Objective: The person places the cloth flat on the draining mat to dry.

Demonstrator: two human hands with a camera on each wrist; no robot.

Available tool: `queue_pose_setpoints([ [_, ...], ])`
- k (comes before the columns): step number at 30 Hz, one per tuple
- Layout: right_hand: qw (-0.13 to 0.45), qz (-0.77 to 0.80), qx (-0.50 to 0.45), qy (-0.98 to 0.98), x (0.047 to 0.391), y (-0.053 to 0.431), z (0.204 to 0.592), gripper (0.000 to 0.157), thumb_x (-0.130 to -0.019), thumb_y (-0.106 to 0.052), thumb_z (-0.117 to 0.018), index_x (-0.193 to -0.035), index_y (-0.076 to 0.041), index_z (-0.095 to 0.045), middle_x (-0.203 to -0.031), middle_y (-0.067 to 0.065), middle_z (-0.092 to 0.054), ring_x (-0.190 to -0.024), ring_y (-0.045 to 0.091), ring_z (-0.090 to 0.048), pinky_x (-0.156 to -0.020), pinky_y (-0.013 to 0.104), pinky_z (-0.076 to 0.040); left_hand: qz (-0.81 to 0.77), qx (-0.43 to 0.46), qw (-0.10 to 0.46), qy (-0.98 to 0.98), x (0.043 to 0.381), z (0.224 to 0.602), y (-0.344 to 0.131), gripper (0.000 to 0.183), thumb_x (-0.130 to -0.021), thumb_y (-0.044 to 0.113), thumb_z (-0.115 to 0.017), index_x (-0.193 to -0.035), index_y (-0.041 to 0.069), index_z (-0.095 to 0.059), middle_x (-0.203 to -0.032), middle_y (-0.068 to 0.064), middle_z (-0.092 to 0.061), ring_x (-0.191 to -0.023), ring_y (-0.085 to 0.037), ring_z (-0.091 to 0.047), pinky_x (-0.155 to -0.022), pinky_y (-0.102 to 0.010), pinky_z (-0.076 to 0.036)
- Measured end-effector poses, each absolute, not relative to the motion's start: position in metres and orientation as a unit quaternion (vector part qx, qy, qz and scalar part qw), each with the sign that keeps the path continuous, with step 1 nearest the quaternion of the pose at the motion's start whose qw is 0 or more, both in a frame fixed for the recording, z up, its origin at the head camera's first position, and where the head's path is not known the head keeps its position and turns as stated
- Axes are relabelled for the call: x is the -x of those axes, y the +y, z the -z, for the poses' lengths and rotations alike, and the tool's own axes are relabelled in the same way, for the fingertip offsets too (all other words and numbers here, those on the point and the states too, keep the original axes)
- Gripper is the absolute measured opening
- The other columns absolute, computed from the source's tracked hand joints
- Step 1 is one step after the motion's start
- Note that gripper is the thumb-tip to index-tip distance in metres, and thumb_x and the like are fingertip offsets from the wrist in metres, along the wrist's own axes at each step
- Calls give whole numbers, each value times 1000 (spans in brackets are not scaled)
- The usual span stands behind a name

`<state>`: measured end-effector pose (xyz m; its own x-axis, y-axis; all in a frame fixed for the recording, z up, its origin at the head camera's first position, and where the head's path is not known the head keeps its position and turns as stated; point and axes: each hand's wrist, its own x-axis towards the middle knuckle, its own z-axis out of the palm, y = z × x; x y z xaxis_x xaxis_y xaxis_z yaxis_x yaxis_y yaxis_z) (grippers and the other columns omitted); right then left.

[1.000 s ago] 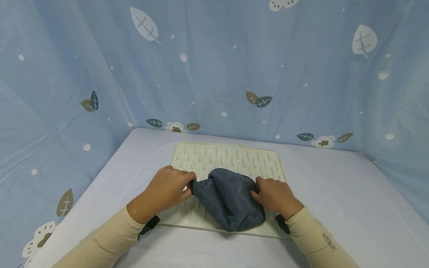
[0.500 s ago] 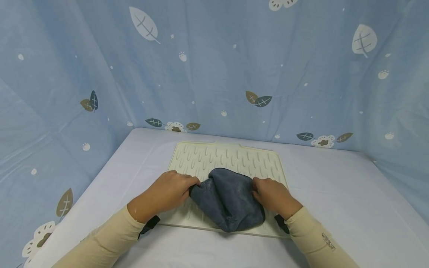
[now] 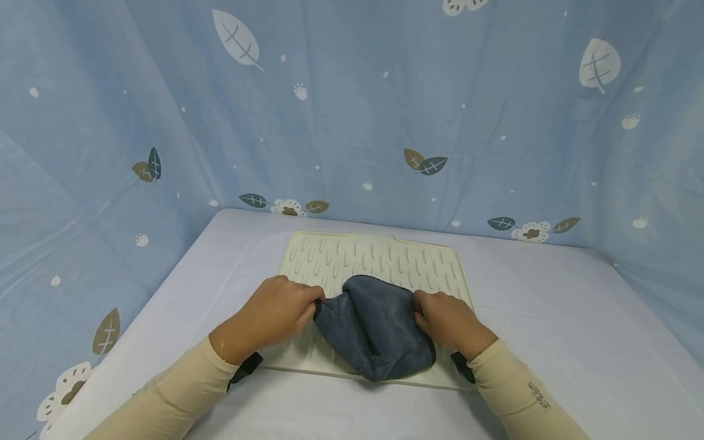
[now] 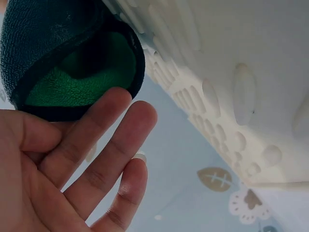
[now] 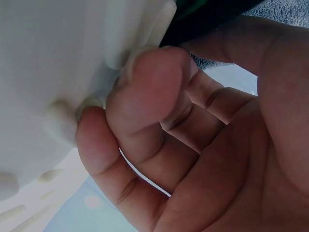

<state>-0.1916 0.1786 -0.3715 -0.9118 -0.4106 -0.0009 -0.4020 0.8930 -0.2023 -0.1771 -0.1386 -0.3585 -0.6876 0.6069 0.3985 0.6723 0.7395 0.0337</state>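
Observation:
A dark blue-grey cloth [image 3: 385, 324] with a dark bound edge lies bunched on a cream ridged mat [image 3: 374, 253]. My left hand [image 3: 283, 308] pinches the cloth's left corner between thumb and index finger; in the left wrist view the other fingers [image 4: 111, 159] extend loosely below it. A green underside of the cloth [image 4: 87, 77] shows there inside the fold. On the other side, my right hand [image 3: 448, 321] pinches the cloth's right edge, its remaining fingers [image 5: 149, 92] curled close to the mat in the right wrist view.
The mat lies on a white-covered table [image 3: 539, 318]. A blue curtain [image 3: 352, 110] with leaf and flower prints stands behind and at both sides. Black straps [image 3: 247, 366] show at both wrists, by the beige sleeves [image 3: 170, 388].
My left hand shifted slightly right and down, then back a little with the cloth's corner. My right hand moved slightly left along the cloth's edge.

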Motion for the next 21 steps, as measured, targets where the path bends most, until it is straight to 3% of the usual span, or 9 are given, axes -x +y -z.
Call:
queue_pose_setpoints([
  [11,20,100,207,973,192,178,372,17,-94,-11,-67,-81,-13,-55,-66,-4,-50,-56,12,-46,-51,29,-35,102,346,204,-910,177,360,-138,25,-87,11,-53,-88,22,-76,-78,12,-75,-48,-2,-44,-58,-26,-43],
  [16,23,102,207,973,192,179,372,18,-94,-11,-67,-81,-14,-54,-66,-4,-49,-56,12,-46,-51,28,-34,97,343,203,-912,177,360,-138,15,-92,22,-61,-87,23,-74,-71,15,-70,-49,-1,-45,-58,-26,-43],
  [21,24,104,207,973,192,179,373,20,-95,-11,-66,-80,-14,-52,-65,-3,-47,-55,12,-45,-51,28,-33,81,353,207,-909,177,360,-138,5,-88,22,-72,-90,21,-76,-75,11,-73,-49,-2,-48,-56,-26,-43],
])
